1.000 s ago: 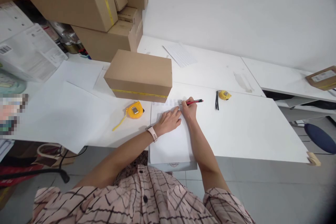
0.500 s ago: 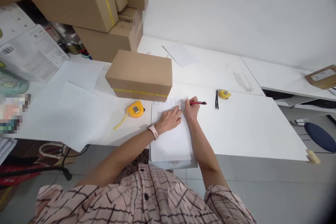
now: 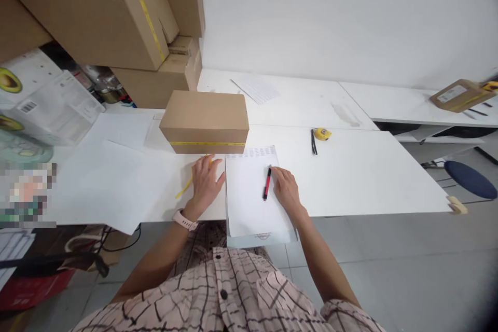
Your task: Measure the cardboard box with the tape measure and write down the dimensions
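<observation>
Left hand mostly covering yellow tape measure near box, grip cannot be determined, right hand loosely curled at upper end of red pen lying on paper, hold unclear

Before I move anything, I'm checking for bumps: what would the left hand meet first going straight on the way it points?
The left hand would probably meet the cardboard box just ahead, though the gap is hard to judge.

No legible text, even on the paper
</observation>
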`<state>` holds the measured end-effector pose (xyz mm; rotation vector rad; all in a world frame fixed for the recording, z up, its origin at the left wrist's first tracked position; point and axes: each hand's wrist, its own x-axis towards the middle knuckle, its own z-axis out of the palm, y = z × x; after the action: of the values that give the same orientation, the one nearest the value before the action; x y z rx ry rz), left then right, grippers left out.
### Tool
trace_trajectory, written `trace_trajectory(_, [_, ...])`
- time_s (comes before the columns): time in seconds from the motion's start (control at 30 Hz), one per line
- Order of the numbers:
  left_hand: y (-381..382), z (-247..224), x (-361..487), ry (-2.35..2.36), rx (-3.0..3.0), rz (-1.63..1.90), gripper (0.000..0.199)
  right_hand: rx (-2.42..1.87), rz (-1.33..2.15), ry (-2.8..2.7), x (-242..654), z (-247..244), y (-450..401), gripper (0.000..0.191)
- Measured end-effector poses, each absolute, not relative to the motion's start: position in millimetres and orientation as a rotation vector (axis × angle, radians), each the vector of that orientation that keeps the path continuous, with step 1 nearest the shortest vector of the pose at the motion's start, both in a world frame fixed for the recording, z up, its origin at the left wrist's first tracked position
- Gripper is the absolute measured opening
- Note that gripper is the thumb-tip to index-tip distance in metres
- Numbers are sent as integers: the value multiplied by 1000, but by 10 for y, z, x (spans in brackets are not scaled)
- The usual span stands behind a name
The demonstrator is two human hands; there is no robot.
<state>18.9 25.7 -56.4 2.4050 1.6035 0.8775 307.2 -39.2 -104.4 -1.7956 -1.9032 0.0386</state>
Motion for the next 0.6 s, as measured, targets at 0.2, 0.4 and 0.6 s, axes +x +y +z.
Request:
trace_trajectory(0.2, [443,-642,-197,1633,2183,774,51,-1862,160,-1858,3087,-867,-337,49])
trace_trajectory(0.4, [338,-212,-166,1106,1497,845,52,-1633,699,-1426,2661,-251,-233,29])
trace_trajectory(0.6, [242,113,-209,816,1386,781,57,-1143,1486,-1077,1884,103,-97,49])
